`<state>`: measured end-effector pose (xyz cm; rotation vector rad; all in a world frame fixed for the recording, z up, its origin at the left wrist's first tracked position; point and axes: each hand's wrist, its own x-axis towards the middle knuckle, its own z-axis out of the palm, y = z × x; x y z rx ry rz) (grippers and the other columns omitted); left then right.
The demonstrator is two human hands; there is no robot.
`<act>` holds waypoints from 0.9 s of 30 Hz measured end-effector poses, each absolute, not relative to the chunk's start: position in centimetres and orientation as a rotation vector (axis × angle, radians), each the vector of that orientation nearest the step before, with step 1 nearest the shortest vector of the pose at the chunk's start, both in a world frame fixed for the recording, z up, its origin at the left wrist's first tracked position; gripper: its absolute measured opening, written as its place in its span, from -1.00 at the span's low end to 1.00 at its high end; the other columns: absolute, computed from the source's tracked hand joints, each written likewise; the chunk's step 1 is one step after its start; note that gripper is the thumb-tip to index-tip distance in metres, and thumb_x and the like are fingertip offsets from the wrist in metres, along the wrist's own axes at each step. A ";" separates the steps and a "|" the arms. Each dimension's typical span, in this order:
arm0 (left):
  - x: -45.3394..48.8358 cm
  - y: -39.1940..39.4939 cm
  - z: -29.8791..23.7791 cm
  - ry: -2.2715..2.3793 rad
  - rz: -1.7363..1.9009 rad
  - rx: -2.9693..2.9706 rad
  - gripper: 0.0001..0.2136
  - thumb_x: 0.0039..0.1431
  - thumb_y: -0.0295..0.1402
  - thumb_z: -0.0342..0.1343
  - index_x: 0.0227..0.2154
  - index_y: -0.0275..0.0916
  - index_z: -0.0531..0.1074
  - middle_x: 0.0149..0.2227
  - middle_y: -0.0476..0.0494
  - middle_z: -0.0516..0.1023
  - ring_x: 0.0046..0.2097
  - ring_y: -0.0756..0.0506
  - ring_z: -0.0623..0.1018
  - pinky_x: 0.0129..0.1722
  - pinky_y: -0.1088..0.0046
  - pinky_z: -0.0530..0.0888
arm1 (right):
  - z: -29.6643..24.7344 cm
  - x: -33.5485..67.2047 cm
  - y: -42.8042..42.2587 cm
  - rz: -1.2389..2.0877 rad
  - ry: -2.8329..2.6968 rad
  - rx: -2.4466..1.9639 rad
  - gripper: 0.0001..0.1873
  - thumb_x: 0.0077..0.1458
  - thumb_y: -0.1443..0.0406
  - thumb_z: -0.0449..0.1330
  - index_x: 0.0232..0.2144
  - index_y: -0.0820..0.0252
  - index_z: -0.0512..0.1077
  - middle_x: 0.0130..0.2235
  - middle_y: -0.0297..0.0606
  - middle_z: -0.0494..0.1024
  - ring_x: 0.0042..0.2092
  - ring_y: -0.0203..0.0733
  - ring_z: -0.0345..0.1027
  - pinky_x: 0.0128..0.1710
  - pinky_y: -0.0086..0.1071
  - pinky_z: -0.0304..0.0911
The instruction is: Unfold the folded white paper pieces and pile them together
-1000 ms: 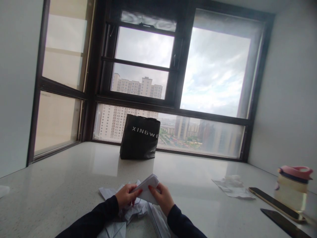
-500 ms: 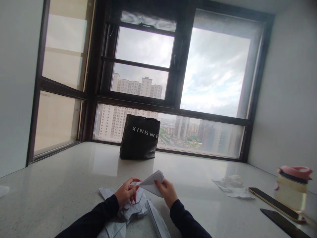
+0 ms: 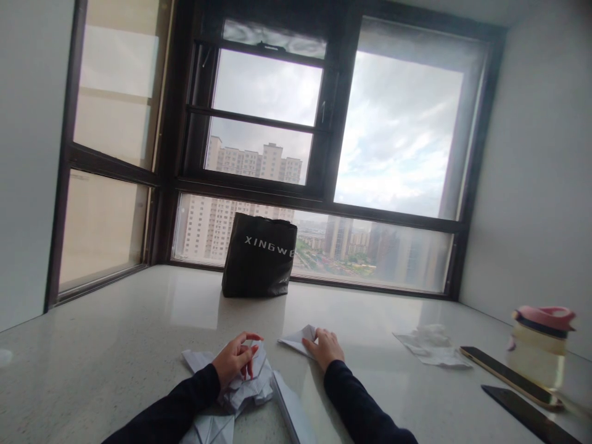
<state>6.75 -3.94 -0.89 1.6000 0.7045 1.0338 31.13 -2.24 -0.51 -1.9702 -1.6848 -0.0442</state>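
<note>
Right hand (image 3: 326,347): I see it closed on the folded paper (image 3: 294,340), thumb along the near side, fingers curled over the right end. Since half a second ago it has carried the piece rightward, away from the left hand (image 3: 234,361).
Left hand: fingers bent and apart, nothing visible between thumb and forefinger. Half a second ago they met the pointed tip of the folded paper; now they have lost that contact, though the hand itself has barely shifted.
Folded paper: a second ago I had it raised between both hands; now it sits low over the white counter (image 3: 383,394), right of the paper pile (image 3: 252,391), its point toward the left. Whether its underside rests fully on the surface, I can't tell from here.
Paper pile: creased white pieces under and beside the left hand, unchanged as far as I can see.
Long strip (image 3: 292,407): unmoved, just right of the pile and between the forearms.
Black bag (image 3: 259,265): upright near the window, same spot as before.
Right side: crumpled tissue (image 3: 435,345), phone (image 3: 509,376) and pink-lidded bottle (image 3: 540,351) keep their places.
My view: it has turned slightly, so everything fixed appears a touch further left.
</note>
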 end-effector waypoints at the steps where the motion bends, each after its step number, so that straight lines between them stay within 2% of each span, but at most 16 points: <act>1: 6.8 -4.0 -0.8 0.706 1.032 1.599 -0.53 -0.11 -0.06 0.04 -0.24 -0.36 0.21 -0.76 0.08 0.29 -0.72 0.07 0.26 -0.70 0.56 0.14 | -0.5 31.1 -2.2 -0.060 -1.678 -1.988 -0.77 -0.13 0.16 0.07 -0.50 0.23 0.34 -0.28 -0.08 0.40 -0.14 -0.01 0.17 -0.22 -0.29 0.05; 5: 6.9 -4.2 -0.7 0.726 1.048 1.596 -0.55 -0.10 -0.08 0.03 -0.26 -0.35 0.22 -0.77 0.09 0.27 -0.72 0.06 0.27 -0.70 0.57 0.15 | -0.3 31.0 -2.4 -0.216 -1.580 -2.000 -0.70 -0.18 0.21 0.11 -0.34 0.25 0.28 -0.25 -0.10 0.33 -0.14 -0.03 0.15 -0.23 -0.29 0.06; 9: 7.0 -4.4 -0.3 0.747 1.097 1.607 -0.55 -0.06 -0.05 -0.05 -0.23 -0.34 0.20 -0.76 0.09 0.26 -0.73 0.05 0.26 -0.70 0.56 0.16 | 0.4 30.0 -3.3 -0.391 -1.526 -1.697 -0.68 -0.08 0.25 0.03 -0.23 0.27 0.18 -0.27 -0.13 0.30 -0.22 -0.10 0.20 -0.28 -0.30 0.10; 11: 6.9 -4.4 0.0 0.784 1.225 1.614 -0.55 0.00 -0.05 -0.15 -0.18 -0.33 0.16 -0.74 0.08 0.26 -0.71 0.03 0.27 -0.69 0.54 0.19 | 0.8 28.8 -4.2 -0.286 -1.666 -1.511 -0.72 -0.02 0.22 -0.03 -0.24 0.24 0.16 -0.38 -0.23 0.31 -0.34 -0.19 0.23 -0.34 -0.34 0.13; 13: 6.5 -4.2 0.3 0.859 1.391 1.645 -0.57 0.04 -0.08 -0.23 -0.15 -0.32 0.13 -0.70 0.06 0.28 -0.65 0.00 0.32 -0.62 0.50 0.26 | 1.3 27.4 -5.3 -0.045 -1.874 -1.430 -0.69 -0.01 0.14 -0.05 -0.24 0.22 0.16 -0.55 -0.38 0.27 -0.49 -0.26 0.21 -0.44 -0.40 0.13; 15: 6.1 -3.8 0.4 0.966 1.493 1.710 -0.61 0.06 -0.14 -0.25 -0.15 -0.32 0.14 -0.64 0.01 0.33 -0.55 -0.03 0.39 -0.50 0.45 0.32 | 1.6 26.3 -6.4 0.184 -2.056 -1.427 -0.56 -0.09 0.04 0.02 -0.22 0.22 0.17 -0.61 -0.43 0.25 -0.55 -0.28 0.18 -0.51 -0.43 0.11; 17: 5.6 -3.5 0.4 1.102 1.492 1.785 -0.66 0.06 -0.20 -0.26 -0.20 -0.31 0.18 -0.54 -0.06 0.39 -0.42 -0.06 0.43 -0.37 0.42 0.34 | 1.8 25.8 -7.2 0.298 -2.164 -1.415 -0.39 -0.28 0.00 0.16 -0.19 0.21 0.19 -0.52 -0.37 0.32 -0.51 -0.28 0.20 -0.48 -0.43 0.11; 20: 5.3 -3.5 0.3 1.367 1.314 1.943 -0.73 0.08 -0.26 -0.29 -0.31 -0.24 0.27 -0.38 -0.12 0.45 -0.26 -0.08 0.43 -0.25 0.39 0.30 | 1.8 25.7 -7.8 0.396 -2.251 -1.412 -0.20 -0.58 0.10 0.31 -0.16 0.19 0.22 -0.35 -0.27 0.35 -0.42 -0.24 0.23 -0.42 -0.42 0.14; 24: 5.7 -4.7 0.6 1.657 1.039 2.236 -0.75 0.07 -0.28 -0.24 -0.34 -0.17 0.32 -0.24 -0.11 0.44 -0.14 -0.14 0.38 -0.17 0.29 0.22 | 1.6 25.6 -7.9 0.754 -2.256 -1.508 -0.17 -0.62 0.24 0.33 -0.13 0.10 0.22 -0.53 -0.46 0.34 -0.61 -0.37 0.16 -0.64 -0.52 0.06; 27: 6.1 -5.4 0.6 1.677 0.902 2.369 -0.76 0.01 -0.23 -0.12 -0.29 -0.17 0.32 -0.22 -0.13 0.44 -0.11 -0.17 0.35 -0.15 0.24 0.17 | 2.0 25.3 -7.9 0.889 -2.212 -1.473 -0.24 -0.68 0.27 0.35 -0.22 0.05 0.31 -0.65 -0.57 0.27 -0.68 -0.44 0.07 -0.71 -0.57 -0.03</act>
